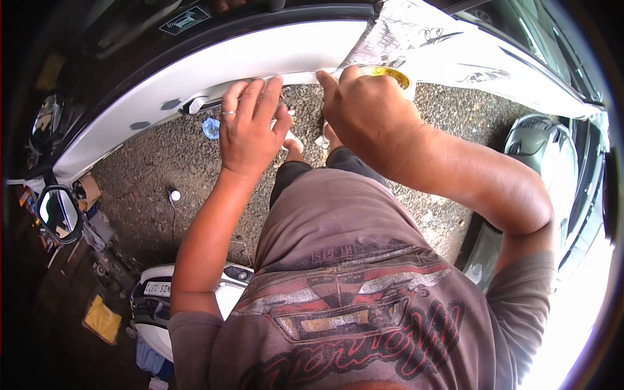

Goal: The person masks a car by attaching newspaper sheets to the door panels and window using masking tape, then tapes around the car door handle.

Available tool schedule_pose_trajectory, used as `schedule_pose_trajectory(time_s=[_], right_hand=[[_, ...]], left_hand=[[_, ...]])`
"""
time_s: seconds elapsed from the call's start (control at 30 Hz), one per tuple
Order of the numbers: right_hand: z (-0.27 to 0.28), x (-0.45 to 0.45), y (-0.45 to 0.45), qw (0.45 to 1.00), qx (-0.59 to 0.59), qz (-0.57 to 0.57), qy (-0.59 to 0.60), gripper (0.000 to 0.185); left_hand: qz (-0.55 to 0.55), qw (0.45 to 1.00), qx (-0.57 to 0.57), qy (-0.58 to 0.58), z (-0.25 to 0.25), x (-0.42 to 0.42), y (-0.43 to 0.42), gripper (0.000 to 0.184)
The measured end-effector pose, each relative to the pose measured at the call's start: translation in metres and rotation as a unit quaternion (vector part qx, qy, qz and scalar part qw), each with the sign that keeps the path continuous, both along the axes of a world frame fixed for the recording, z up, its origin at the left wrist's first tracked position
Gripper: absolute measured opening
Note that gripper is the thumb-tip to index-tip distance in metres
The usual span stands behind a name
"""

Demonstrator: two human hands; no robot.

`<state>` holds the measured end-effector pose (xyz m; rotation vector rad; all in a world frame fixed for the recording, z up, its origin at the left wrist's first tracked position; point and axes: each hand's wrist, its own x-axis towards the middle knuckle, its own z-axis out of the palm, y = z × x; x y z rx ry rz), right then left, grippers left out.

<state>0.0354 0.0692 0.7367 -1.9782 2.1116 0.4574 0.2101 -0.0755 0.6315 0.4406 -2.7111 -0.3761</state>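
Note:
A white car door panel (260, 55) curves across the top, with a door handle (197, 104) at its lower edge. My left hand (252, 123) rests its fingertips on the panel's edge, fingers slightly apart and holding nothing; a ring is on one finger. My right hand (370, 107) is closed round a roll of tape (390, 75) with a yellow inner core, and its index fingertip touches the panel edge near my left fingers. Printed paper (422, 45) covers the panel to the right of the bare part.
Gravel ground (156, 156) lies below, with a blue crumpled piece (210, 128) on it. A side mirror (58, 213) is at the left. A white car front (153, 312) and yellow cloth (103, 320) are lower left. Another car (543, 140) stands at the right.

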Motion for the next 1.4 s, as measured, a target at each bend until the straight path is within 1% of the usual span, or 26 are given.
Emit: schedule_pose_trajectory(time_s=[0.1, 0.23, 0.33, 0.4, 0.47, 0.5, 0.57, 0.7, 0.77, 1.0, 1.13, 1.33, 1.4], right_hand=[[0.011, 0.003, 0.004, 1.0, 0.002, -0.008, -0.016, 0.06], [0.009, 0.003, 0.008, 1.0, -0.018, -0.006, -0.008, 0.059], [0.005, 0.002, 0.006, 0.998, -0.019, 0.039, 0.038, 0.06], [0.005, 0.003, 0.004, 1.0, 0.004, -0.005, 0.006, 0.062], [0.006, 0.003, 0.004, 1.0, 0.001, 0.005, 0.015, 0.063], [0.006, 0.002, 0.004, 1.0, -0.001, 0.009, 0.02, 0.064], [0.004, 0.001, 0.003, 1.0, -0.006, 0.018, 0.019, 0.066], [0.001, -0.001, 0.001, 1.0, -0.009, 0.022, 0.013, 0.068], [-0.001, -0.002, 0.0, 1.0, -0.002, 0.018, 0.008, 0.067], [0.001, -0.003, -0.002, 1.0, 0.009, 0.022, 0.008, 0.065], [0.0, -0.003, -0.002, 1.0, 0.027, 0.011, 0.005, 0.066], [0.004, -0.001, 0.003, 0.999, -0.023, 0.025, 0.035, 0.065], [0.007, 0.001, 0.002, 1.0, -0.002, 0.007, 0.019, 0.065]], left_hand=[[0.0, 1.0, 0.001, 0.005, -0.002, 0.001, -0.002, 0.051], [-0.009, 1.0, -0.009, 0.006, -0.003, 0.001, -0.003, 0.051], [-0.004, 1.0, -0.009, -0.001, -0.003, 0.0, -0.003, 0.051], [-0.002, 1.0, -0.009, -0.009, 0.0, -0.003, 0.0, 0.05], [0.032, 0.999, 0.001, -0.022, 0.004, -0.006, 0.006, 0.051], [0.031, 0.999, 0.0, -0.022, 0.003, -0.007, 0.008, 0.051], [0.054, 0.998, 0.026, -0.008, 0.001, -0.009, 0.011, 0.052], [0.043, 0.999, 0.03, -0.004, -0.001, -0.005, 0.01, 0.052], [0.025, 1.0, 0.015, 0.001, -0.004, -0.002, 0.009, 0.054], [0.021, 1.0, -0.01, -0.01, -0.005, -0.002, 0.01, 0.056], [0.017, 0.999, -0.023, -0.016, -0.005, -0.003, 0.01, 0.061], [0.0, 0.999, -0.039, -0.024, -0.009, 0.001, 0.009, 0.069], [-0.002, 0.999, -0.049, -0.023, -0.01, 0.002, 0.008, 0.069]])
